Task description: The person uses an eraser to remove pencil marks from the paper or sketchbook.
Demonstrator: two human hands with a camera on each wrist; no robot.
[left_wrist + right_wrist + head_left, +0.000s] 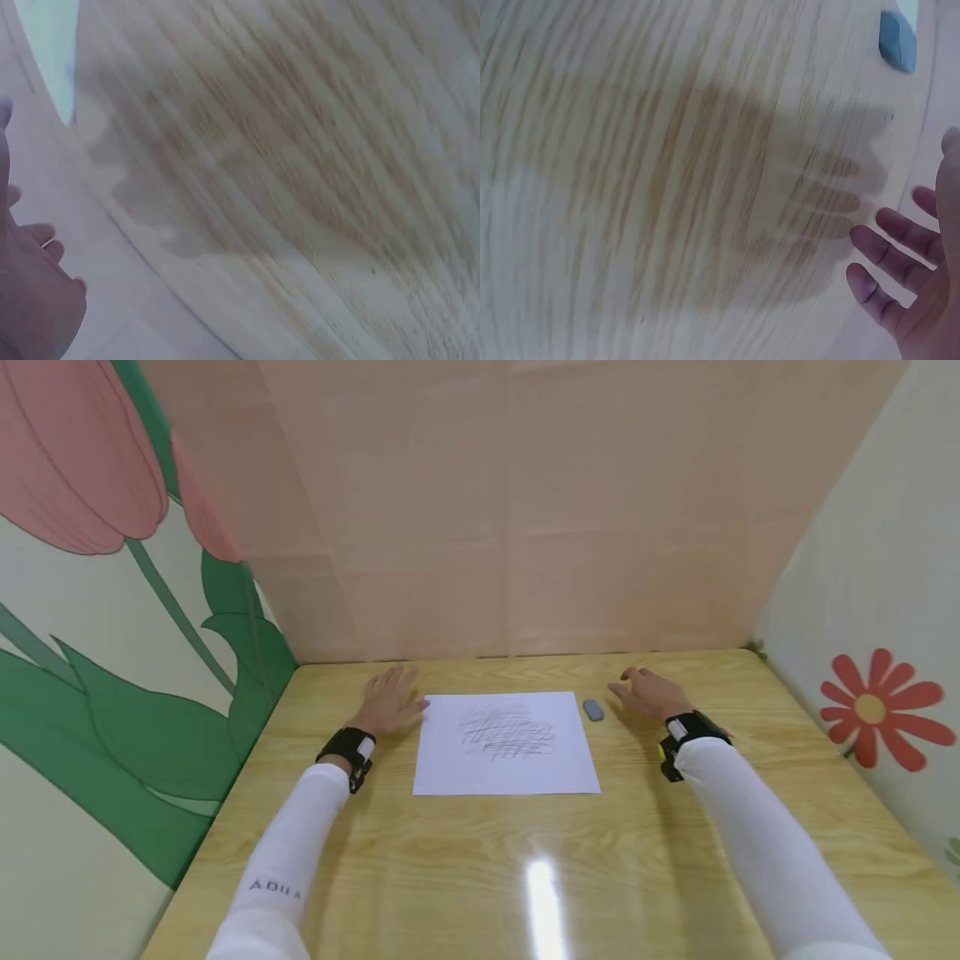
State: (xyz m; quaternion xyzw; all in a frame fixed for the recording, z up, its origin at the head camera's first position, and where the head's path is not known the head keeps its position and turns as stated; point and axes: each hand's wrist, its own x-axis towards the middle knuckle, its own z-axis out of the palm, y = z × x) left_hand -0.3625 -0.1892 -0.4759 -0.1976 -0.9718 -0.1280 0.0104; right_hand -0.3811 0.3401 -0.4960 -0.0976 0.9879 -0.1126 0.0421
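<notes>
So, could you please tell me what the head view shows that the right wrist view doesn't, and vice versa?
Only the head view shows the left grip, the scribble on the paper and the red flower. Only the right wrist view shows creased finger undersides and distinct finger shadows. Both show the right grip, the grey block, the wooden table and, apparently, some paper.

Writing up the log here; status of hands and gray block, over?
Left hand at corner of scribbled paper. Right hand empty, beside gray block. Block on table, right of paper. No obstruction visible.
</notes>
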